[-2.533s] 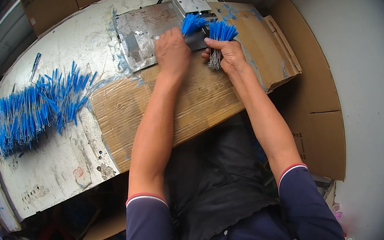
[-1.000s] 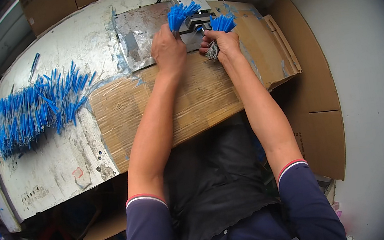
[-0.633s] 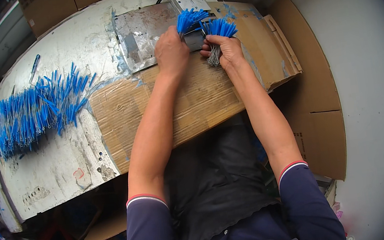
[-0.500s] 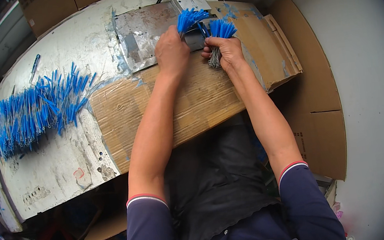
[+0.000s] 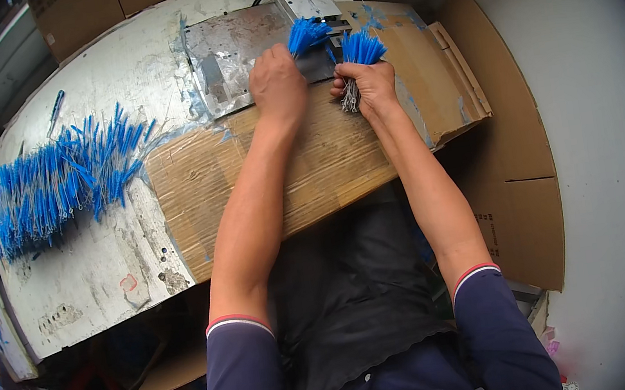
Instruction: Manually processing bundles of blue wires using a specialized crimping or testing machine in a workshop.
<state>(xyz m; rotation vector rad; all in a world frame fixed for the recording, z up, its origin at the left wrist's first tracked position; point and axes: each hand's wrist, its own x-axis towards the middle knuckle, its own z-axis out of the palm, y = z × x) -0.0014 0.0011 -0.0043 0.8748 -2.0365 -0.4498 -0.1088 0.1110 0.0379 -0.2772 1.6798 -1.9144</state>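
Note:
My left hand [image 5: 278,81] is closed around a small bunch of blue-tipped wires [image 5: 306,35], their blue ends fanning up toward a small grey machine [image 5: 311,4] at the table's far edge. My right hand [image 5: 366,84] grips a second bunch of blue-tipped wires [image 5: 361,48] upright, blue ends up and bare grey metal ends hanging below the fist. Both hands sit close together over a grey metal plate [image 5: 231,56] and a sheet of brown cardboard [image 5: 301,165].
A large spread of blue-tipped wires [image 5: 51,190] lies on the left of the worn white table [image 5: 95,279]. A blue pen-like tool [image 5: 53,111] lies farther back. Cardboard sheets [image 5: 513,192] line the right side. Boxes sit under the table.
My left hand drew its bunch back from the machine and has moved slightly toward it again. My right hand stayed almost still with its bunch.

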